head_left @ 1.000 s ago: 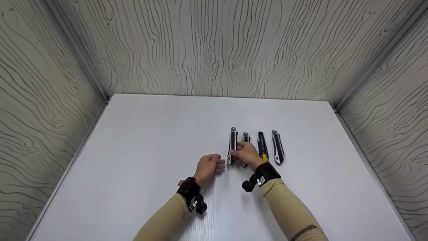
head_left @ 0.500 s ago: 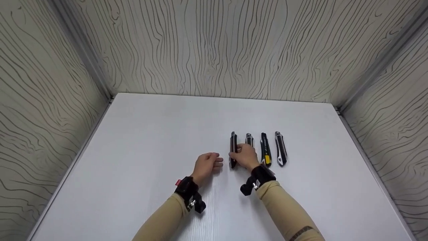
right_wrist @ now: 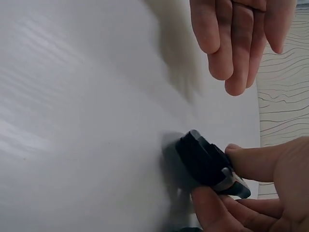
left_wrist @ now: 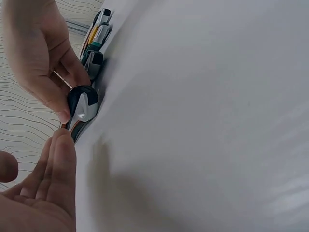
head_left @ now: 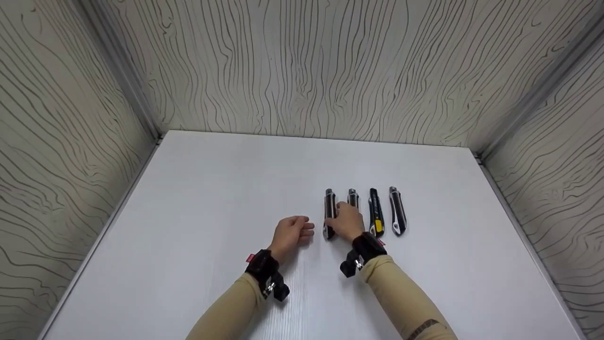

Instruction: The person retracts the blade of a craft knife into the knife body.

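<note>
Between thumb and fingers, my right hand [head_left: 348, 223] pinches the leftmost utility knife [head_left: 330, 206], a black and silver one at the left end of a row. Just right of it, a second knife [head_left: 353, 198] is partly covered by that hand. In the left wrist view the gripped knife [left_wrist: 84, 108] shows its rounded, white-and-black butt end close to the table surface. My left hand [head_left: 289, 234] is a little left of the gripped knife, apart from it, holding nothing; its fingers look nearly straight in the right wrist view.
Farther right in the row lie a black utility knife with a yellow slider [head_left: 375, 212] and another black and silver knife [head_left: 398, 212]. All rest on a white table [head_left: 226, 189], bounded by wood-grain-patterned walls [head_left: 302, 71] at the back and sides.
The gripped knife has come slightly toward me, nearly level with the row, and rolled on its side and back. The left hand has barely moved. The head view has shifted slightly.
</note>
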Motion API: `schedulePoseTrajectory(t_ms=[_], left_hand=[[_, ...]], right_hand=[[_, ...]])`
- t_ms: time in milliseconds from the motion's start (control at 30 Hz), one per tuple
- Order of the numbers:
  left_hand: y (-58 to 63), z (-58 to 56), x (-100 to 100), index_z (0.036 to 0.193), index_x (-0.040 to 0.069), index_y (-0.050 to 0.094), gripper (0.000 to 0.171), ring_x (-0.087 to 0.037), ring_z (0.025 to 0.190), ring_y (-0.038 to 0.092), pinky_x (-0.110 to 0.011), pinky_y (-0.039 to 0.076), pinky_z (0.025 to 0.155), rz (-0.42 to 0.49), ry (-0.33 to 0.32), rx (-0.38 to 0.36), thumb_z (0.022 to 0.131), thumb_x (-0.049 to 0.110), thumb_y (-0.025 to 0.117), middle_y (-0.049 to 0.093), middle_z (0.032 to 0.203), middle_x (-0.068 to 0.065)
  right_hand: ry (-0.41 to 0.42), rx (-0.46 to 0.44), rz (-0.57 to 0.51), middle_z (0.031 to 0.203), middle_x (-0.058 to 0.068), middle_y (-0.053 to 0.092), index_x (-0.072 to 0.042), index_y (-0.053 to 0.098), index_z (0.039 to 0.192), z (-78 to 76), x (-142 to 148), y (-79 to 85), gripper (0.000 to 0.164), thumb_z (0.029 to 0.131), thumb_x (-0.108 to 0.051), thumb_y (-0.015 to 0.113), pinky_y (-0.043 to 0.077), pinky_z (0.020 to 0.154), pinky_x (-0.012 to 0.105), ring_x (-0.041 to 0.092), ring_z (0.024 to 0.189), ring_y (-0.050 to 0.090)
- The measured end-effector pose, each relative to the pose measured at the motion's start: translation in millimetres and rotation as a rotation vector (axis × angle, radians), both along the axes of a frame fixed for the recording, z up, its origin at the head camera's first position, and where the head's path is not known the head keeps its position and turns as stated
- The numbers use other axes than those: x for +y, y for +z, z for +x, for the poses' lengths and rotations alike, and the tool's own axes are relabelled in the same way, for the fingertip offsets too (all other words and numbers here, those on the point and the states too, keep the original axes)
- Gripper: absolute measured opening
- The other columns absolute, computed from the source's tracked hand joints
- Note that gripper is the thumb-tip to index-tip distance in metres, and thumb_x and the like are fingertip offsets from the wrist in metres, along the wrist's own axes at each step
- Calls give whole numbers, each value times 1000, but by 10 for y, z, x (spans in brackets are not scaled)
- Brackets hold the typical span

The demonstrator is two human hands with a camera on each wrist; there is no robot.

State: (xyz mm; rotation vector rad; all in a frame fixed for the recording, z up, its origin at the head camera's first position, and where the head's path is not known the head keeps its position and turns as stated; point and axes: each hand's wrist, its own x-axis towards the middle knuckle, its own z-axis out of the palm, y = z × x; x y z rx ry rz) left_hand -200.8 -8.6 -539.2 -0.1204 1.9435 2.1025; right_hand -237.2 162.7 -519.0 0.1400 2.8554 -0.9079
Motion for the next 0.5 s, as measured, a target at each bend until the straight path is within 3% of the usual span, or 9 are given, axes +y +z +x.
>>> schedulePoseTrajectory(t_ms=[100, 200, 333, 500], left_hand=[[116, 38, -13, 124, -17, 52, 38, -34, 98, 71, -40, 59, 86, 5, 2, -9, 103, 13, 42, 65, 114, -32], [131, 40, -14, 124, -18, 52, 38, -37, 100, 70, -43, 58, 88, 3, 0, -11, 103, 12, 41, 65, 115, -33], [11, -9, -14, 126, -16, 52, 39, -36, 102, 69, -41, 58, 88, -7, 3, -19, 104, 15, 41, 66, 115, -31], [4, -30, -50, 125, -14, 53, 38, -30, 97, 71, -35, 60, 83, -34, 12, -18, 104, 16, 42, 67, 114, -28]], right_hand=[[6, 14, 35, 94, 13, 67, 1, 62, 109, -10, 10, -17, 36, 82, -21, 73, 51, 69, 35, 23, 78, 60], [6, 23, 53, 91, 12, 65, 1, 62, 106, -16, 13, -22, 35, 82, -21, 72, 49, 65, 34, 23, 76, 60], [3, 41, 56, 95, 15, 67, 4, 61, 114, -10, 23, -6, 42, 83, -21, 72, 53, 71, 39, 27, 82, 62], [-6, 76, 21, 102, 16, 69, 4, 55, 129, 17, 86, 74, 52, 86, -21, 70, 55, 80, 43, 29, 90, 66]])
